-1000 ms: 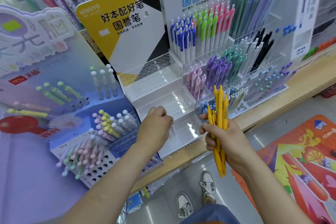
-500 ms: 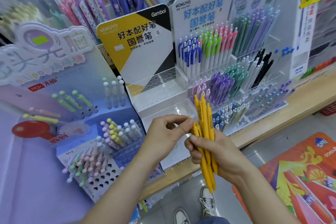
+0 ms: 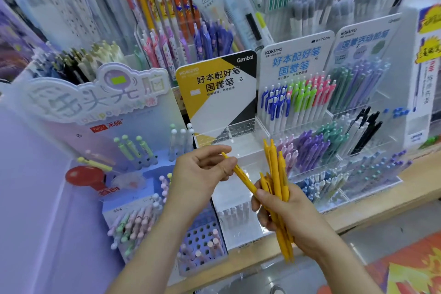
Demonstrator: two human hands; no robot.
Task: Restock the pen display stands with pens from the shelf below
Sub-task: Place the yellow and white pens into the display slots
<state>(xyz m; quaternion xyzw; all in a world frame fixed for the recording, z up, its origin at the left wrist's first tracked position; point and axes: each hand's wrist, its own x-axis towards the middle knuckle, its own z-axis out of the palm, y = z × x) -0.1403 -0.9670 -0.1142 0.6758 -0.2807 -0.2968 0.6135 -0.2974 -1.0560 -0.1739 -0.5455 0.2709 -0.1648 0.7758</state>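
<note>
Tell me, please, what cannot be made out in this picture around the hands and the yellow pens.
Head view: the count of the yellow pens; they overlap, and the right hand wraps them.
Head view: the middle tiers of the clear stand, behind the left hand and the pens.
Head view: small print on the yellow card, too small and blurred.

pen bundle (image 3: pixel 275 169) R of single pen (image 3: pixel 245 181), in frt of stand (image 3: pixel 214 102)
</note>
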